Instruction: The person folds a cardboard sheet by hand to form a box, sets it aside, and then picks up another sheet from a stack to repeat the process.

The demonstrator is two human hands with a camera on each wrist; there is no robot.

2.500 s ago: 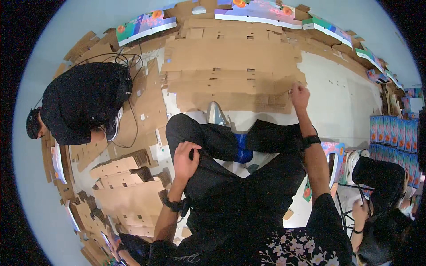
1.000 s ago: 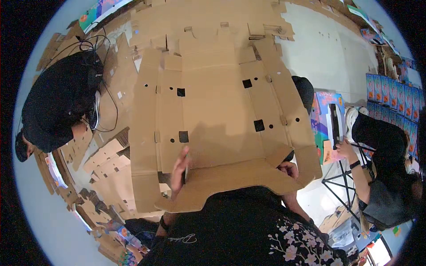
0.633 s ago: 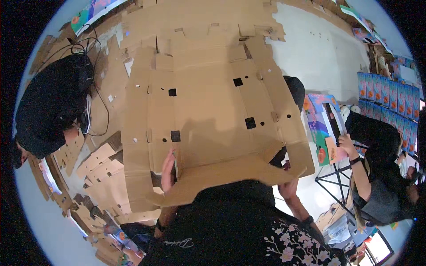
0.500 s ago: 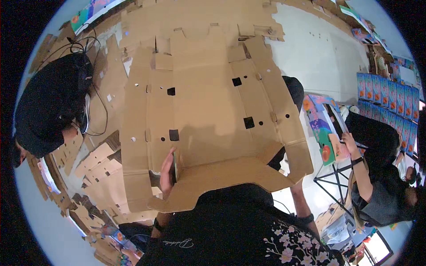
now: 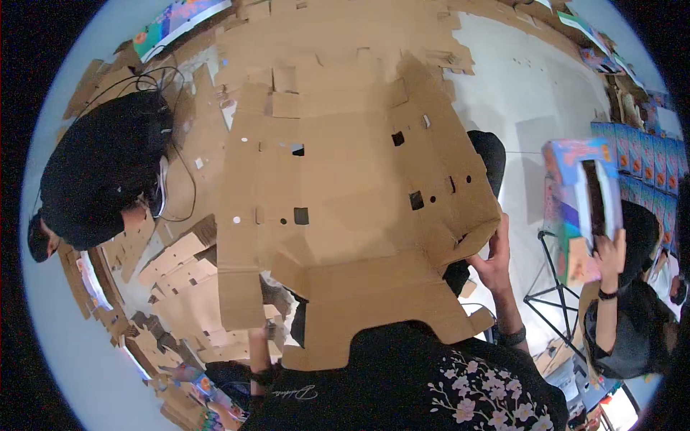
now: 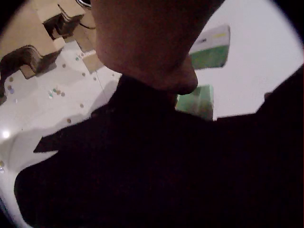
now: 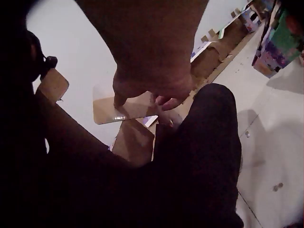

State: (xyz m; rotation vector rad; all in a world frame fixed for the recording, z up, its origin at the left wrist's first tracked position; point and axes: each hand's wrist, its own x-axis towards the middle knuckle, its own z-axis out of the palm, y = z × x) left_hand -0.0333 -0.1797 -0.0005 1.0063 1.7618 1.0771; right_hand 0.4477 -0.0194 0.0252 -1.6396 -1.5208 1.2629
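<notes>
Lying before blk shirt (image 5: 402, 381), head view: cdbd sheet (image 5: 352, 179) is spreading wide, part-folded, sq. cut-outs & round holes showing; notched flap (image 5: 374, 294) is reaching toward shirt.
R near corner, head view: R hand (image 5: 496, 266) is touching sheet's edge, thumb & fingers standing apart; whether it's gripping, can't tell.
L flap, head view: L forearm (image 5: 259, 352) is running up to sheet's L near end, remainder hiding.
R-side person (image 5: 625, 330), head view: is holding printed box (image 5: 571, 201), blurred, nr upright box rows (image 5: 622, 147).
L wrist view: L hand (image 6: 152, 61) is showing dark, fingers mostly hiding; grip can't tell. Green-and-white panel (image 6: 211, 50) is appearing just beyond.
R wrist view: R hand is bending over brown panel (image 7: 107, 110), thumb meeting it; dk knee (image 7: 216, 114) is sitting beside, pale floor (image 7: 285, 142) beyond.
</notes>
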